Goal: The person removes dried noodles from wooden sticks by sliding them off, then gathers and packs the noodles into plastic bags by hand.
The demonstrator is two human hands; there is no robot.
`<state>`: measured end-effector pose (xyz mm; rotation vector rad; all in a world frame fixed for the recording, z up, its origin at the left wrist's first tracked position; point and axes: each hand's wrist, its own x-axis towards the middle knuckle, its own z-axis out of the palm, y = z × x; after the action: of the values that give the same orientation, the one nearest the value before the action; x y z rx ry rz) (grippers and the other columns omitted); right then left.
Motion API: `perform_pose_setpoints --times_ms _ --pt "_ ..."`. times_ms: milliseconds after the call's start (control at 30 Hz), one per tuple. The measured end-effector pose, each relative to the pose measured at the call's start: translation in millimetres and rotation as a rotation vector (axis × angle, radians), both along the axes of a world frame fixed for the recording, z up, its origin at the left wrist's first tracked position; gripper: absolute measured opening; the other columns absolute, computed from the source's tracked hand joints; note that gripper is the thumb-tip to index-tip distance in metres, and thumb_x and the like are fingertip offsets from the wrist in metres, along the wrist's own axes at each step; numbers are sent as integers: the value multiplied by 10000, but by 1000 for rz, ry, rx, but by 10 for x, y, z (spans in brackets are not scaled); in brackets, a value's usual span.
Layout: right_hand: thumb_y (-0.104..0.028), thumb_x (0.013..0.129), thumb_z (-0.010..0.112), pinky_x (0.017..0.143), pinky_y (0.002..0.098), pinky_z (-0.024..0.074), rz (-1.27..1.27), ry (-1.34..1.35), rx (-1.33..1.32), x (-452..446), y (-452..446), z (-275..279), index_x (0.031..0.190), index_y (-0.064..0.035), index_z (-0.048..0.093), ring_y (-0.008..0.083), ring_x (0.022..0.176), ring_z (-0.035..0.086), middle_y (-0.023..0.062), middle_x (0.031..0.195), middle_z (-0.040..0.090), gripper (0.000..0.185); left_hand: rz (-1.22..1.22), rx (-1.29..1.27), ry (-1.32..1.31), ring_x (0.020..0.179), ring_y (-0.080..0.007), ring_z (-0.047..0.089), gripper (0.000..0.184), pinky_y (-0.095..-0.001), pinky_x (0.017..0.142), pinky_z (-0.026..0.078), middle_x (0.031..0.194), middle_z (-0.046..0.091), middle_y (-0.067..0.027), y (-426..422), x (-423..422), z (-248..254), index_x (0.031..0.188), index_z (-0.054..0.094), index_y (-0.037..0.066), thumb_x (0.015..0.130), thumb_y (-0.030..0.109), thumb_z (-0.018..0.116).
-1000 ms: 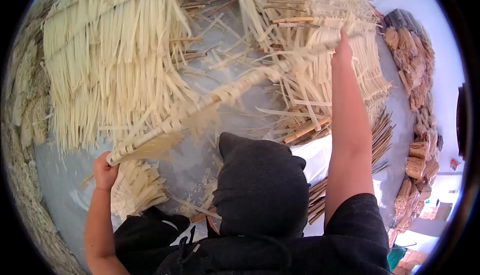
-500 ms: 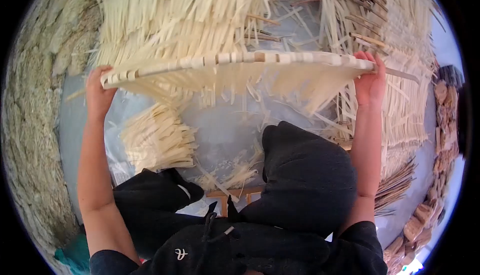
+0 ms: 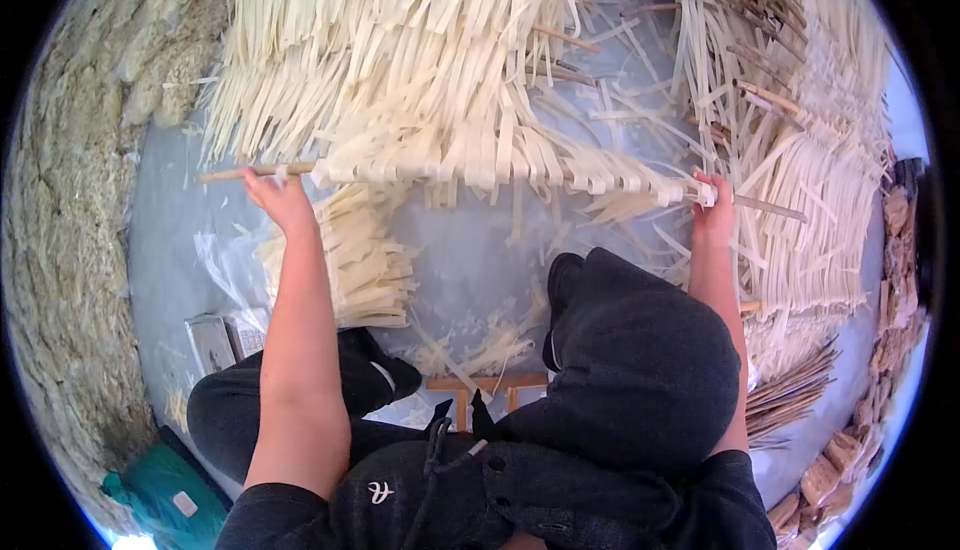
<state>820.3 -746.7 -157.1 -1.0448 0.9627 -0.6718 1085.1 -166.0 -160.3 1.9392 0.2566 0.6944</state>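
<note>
A thin wooden stick (image 3: 216, 178), looped with a row of flat, cream-coloured strips (image 3: 470, 172), spans the space between my two hands. My left hand (image 3: 281, 202) is closed round its bare left part, just outside the end of the strips. At the other side my right hand (image 3: 713, 215) grips the stick by the last loops, and a bare length of it sticks out past my fingers. The strips hang away from me over a large layered pile of similar strips (image 3: 380, 70). Some of their free ends merge with that pile and cannot be told apart.
A small bundle of strips (image 3: 350, 270) lies below my left forearm. More strip-covered sticks (image 3: 810, 220) are stacked at right, above a bundle of bare sticks (image 3: 790, 390). A rough stone wall (image 3: 70, 230) borders the left; a green bag (image 3: 170, 500) sits bottom left.
Both hands have lowered the stick toward me. My left hand has shifted inward, to the right. The strips, blurred and swung toward me before, now lie away from me on the pile.
</note>
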Motion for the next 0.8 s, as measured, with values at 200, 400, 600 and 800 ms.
perform_pose_setpoints --times_ms 200,400,600,800 --pt "-313 833 636 815 301 459 0 -43 8 9 -32 -27 1039 -47 618 170 934 622 82 1008 690 337 -301 -1165 74 1262 -293 453 551 -454 1001 421 1349 495 -145 -145 26 200 1399 328 52 862 96 445" --pt "-455 897 510 922 340 374 5 -131 197 -68 -3 189 1011 -99 611 176 1052 565 69 1122 664 388 -430 -1341 410 1220 -206 475 439 -455 1056 315 1304 557 -61 -499 -111 710 1225 530 83 959 420 434" --pt "-517 940 372 973 384 328 162 -186 225 41 308 318 1029 -90 620 203 1152 506 89 1210 623 501 -432 -1101 529 1193 -182 485 395 -440 1038 318 1213 599 -31 -846 -147 588 1168 582 123 966 434 446" --pt "-449 960 363 941 419 419 152 -331 -11 -36 503 719 1002 -18 617 275 1042 578 178 1059 649 502 -411 -1193 359 1106 -203 528 311 -453 1009 363 1053 613 -35 -856 -283 875 1126 593 139 940 364 485"
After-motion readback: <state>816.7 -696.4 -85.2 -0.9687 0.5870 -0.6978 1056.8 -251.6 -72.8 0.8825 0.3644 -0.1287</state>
